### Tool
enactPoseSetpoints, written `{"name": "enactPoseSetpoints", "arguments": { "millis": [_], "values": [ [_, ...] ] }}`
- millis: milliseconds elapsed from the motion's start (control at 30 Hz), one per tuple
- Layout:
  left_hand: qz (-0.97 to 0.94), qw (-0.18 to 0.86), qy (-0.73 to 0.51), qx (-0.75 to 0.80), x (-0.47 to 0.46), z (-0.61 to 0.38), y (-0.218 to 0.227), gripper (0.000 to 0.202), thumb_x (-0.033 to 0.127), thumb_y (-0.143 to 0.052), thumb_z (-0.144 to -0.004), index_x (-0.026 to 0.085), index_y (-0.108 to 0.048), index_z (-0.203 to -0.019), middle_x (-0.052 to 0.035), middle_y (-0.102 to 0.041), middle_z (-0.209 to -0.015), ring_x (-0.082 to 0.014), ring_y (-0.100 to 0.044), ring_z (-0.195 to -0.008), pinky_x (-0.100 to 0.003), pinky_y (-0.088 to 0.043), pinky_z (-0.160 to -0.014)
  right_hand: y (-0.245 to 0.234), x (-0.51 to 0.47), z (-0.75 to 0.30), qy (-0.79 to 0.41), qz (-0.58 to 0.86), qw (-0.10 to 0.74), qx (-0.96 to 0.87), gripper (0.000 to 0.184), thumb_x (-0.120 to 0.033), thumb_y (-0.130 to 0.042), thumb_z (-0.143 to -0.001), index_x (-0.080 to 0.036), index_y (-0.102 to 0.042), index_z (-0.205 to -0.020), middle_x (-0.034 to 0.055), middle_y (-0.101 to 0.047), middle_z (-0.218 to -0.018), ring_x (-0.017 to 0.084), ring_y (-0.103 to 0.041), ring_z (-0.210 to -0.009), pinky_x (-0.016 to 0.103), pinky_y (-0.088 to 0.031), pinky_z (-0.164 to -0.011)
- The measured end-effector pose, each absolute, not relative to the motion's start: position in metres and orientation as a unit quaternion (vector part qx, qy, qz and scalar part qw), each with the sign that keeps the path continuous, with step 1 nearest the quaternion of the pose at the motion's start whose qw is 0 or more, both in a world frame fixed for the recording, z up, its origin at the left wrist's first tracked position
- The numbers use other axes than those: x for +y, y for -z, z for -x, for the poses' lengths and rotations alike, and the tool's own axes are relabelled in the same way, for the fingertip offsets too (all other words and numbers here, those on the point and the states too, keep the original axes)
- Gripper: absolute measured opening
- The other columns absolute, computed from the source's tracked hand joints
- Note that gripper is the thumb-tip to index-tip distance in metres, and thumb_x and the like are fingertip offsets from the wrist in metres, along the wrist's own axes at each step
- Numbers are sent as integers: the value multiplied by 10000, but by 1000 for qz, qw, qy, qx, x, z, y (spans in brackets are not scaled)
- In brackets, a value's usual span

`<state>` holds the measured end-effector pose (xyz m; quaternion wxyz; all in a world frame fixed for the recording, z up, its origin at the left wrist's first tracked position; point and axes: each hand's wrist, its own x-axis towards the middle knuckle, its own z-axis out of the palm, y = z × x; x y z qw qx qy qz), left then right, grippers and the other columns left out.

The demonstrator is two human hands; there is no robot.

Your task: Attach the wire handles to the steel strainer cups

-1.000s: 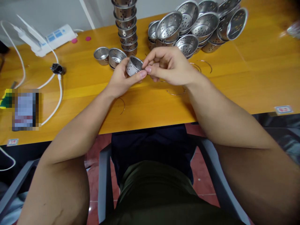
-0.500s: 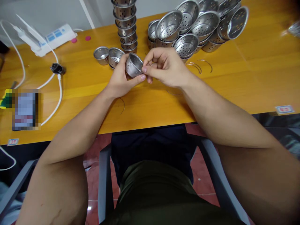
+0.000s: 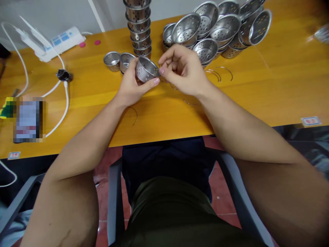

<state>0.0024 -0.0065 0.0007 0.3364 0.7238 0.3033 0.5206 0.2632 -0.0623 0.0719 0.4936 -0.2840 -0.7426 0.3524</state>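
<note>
My left hand (image 3: 132, 87) is closed round a small perforated steel strainer cup (image 3: 145, 69), held tilted above the yellow table (image 3: 269, 85). My right hand (image 3: 183, 70) is right beside the cup's rim, its thumb and fingers pinched together on a thin wire piece that I can barely make out. Two more small cups (image 3: 118, 60) lie just behind the left hand. Several curved wire handles (image 3: 219, 72) lie on the table to the right of my right hand, and one wire handle (image 3: 134, 115) lies near my left wrist.
A tall stack of cups (image 3: 137, 25) stands at the back centre. A heap of perforated cups (image 3: 218, 27) fills the back right. A white power strip (image 3: 55, 41) and white cables (image 3: 60, 99) lie at the left. A grey chair frame (image 3: 113, 202) shows below the table edge.
The cup has been turned in my left hand so its open mouth faces more upward and right. My right hand has lifted slightly and shifted along the rim.
</note>
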Motion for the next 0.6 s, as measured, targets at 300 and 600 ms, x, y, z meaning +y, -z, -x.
{"name": "enactPoseSetpoints", "arguments": {
  "millis": [300, 600],
  "values": [
    [-732, 319, -513, 315, -12, -5, -12, 1086, 1242, -960, -775, 341, -652, -1297, -69, -784, -1201, -389, -835, -1192, -543, -704, -1083, -63, -63, -264, -299, 265, 419, -815, 292, -599, -1008, -1153, -346, -923, -1271, 75, -781, -1237, 302, -781, -1021, 443, -710, -877],
    [-716, 384, -509, 284, -7, -3, 1, 1115, 1170, -1018, -741, 506, -664, -1563, -82, -787, -1562, -426, -838, -1393, -595, -806, -1049, -94, -55, -290, -266, 319, 473, -777, 409, -684, -1033, -1167, -351, -841, -1306, 115, -758, -1264, 303, -732, -1040, 413, -681, -865]
  ]
}}
